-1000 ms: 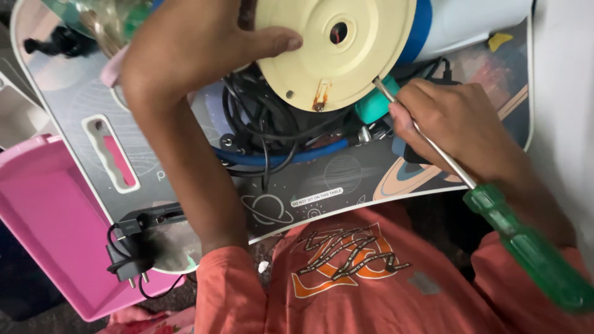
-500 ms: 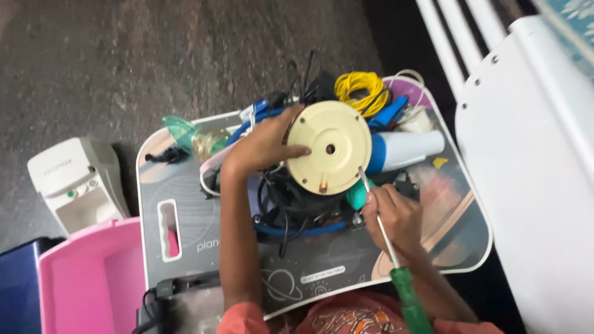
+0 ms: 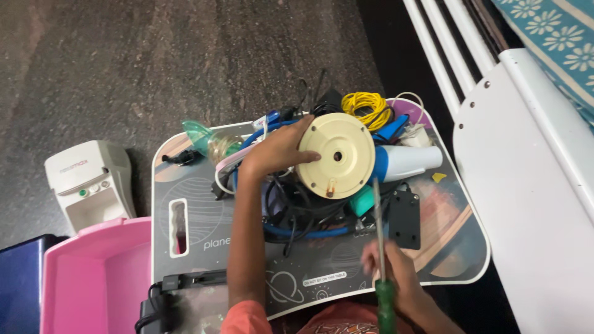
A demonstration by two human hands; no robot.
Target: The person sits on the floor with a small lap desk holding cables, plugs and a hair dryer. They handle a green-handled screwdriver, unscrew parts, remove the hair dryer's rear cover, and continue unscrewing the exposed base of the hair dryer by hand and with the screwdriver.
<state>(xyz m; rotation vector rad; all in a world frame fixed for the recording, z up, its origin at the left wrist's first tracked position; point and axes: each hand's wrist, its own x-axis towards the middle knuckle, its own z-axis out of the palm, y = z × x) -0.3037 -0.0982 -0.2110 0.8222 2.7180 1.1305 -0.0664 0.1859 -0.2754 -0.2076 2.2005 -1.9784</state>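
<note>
Dark stone floor [image 3: 154,62], white furniture [image 3: 526,154]

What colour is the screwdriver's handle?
Green, on the screwdriver held in the right hand; the head view shows it.

My left hand [image 3: 278,151] has its grip on the rim of a cream round disc [image 3: 336,156], fingers over the left edge, disc face up w/ a small centre hole. My right hand [image 3: 393,269] holds a green-handled screwdriver [image 3: 379,253]; shaft points up, tip just beside the disc's lower right edge. All sits on a grey lap table [image 3: 198,216] piled w/ black & blue cables [image 3: 297,222], a yellow wire coil [image 3: 365,104], a black plate [image 3: 404,218]. Pink tub [image 3: 93,278] to the left, white device [image 3: 93,182] on the floor.
</note>
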